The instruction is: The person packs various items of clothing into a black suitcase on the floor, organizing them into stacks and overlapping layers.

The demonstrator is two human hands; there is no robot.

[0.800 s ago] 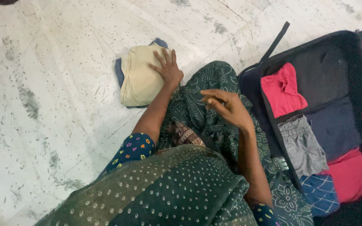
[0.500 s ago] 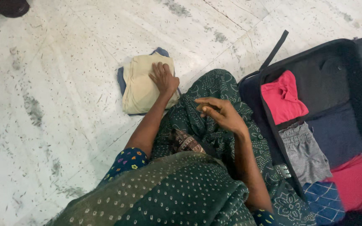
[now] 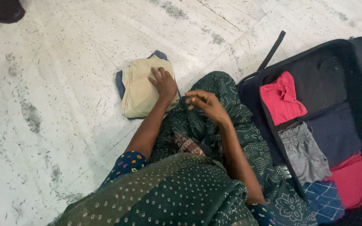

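My left hand rests on a folded beige garment that lies on top of a folded blue one on the speckled stone floor; its fingers curl over the beige cloth's right side. My right hand hovers over my knee, which is covered in dark green dotted fabric, with fingers loosely bent and nothing in them. It is a short way right of the folded pile.
An open dark suitcase lies at the right with a red garment, a grey one, a navy one, a blue checked one and another red one. A dark object sits at top left.
My left hand went from flat and spread on the beige garment to curled over its edge. My right hand moved left, closer to the pile.
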